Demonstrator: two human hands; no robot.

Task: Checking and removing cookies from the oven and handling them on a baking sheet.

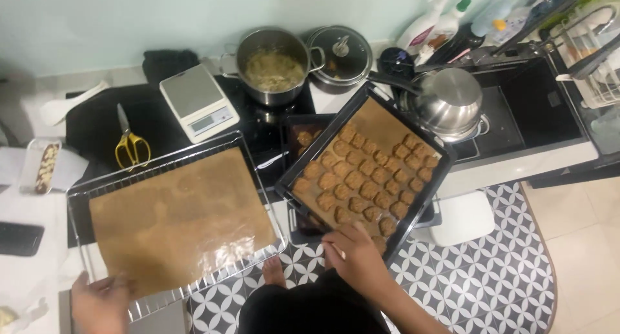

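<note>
My right hand [354, 255] grips the near edge of a black baking tray [445, 163] lined with brown paper and covered with several golden cookies [361, 176]. The tray is tilted and rests over another dark tray below it. My left hand [98, 302] holds the near left corner of a wire rack [155, 158] that carries a bare, greasy sheet of brown baking paper [181, 219].
Behind stand a white kitchen scale [199, 101], yellow scissors [131, 143], a steel pot of mixture [272, 68], a lidded pan [340, 53] and an upturned steel pot [449, 101] by the black sink. A white spatula [68, 105] and a small tray lie left. Patterned floor tiles are below.
</note>
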